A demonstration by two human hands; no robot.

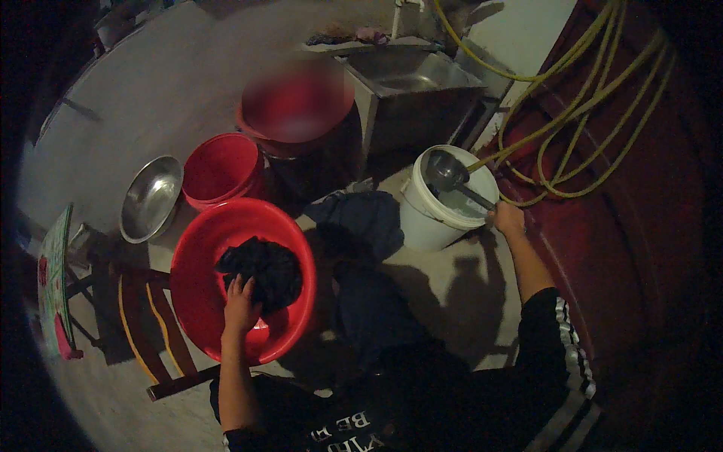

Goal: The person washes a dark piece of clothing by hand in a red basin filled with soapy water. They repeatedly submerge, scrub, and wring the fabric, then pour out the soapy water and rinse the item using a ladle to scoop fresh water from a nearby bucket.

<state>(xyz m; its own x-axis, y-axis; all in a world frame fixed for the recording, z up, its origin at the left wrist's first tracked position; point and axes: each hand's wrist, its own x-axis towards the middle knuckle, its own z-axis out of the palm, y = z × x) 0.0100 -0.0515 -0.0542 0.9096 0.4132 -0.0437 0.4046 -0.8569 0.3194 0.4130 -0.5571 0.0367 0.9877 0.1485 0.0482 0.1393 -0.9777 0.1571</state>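
A bunched dark cloth [265,274] lies in a wide red plastic basin [195,282] in front of me on the left. My left hand [242,302] rests on the cloth's near side, fingers slightly apart. On the right, my right hand [508,218] grips the handle of a dipper [449,172]. The dipper's round bowl is inside a white plastic bucket [429,229], tilted over its far left part. Some liquid appears to be in the bucket, though its level is hard to judge in the dim light.
A steel bowl [151,199], a red bucket [220,169] and a larger red tub [245,121] stand beyond the basin. A steel sink [415,79] is at the back. Yellow hose coils [582,121] hang at right. A wooden chair [135,327] stands left of the basin.
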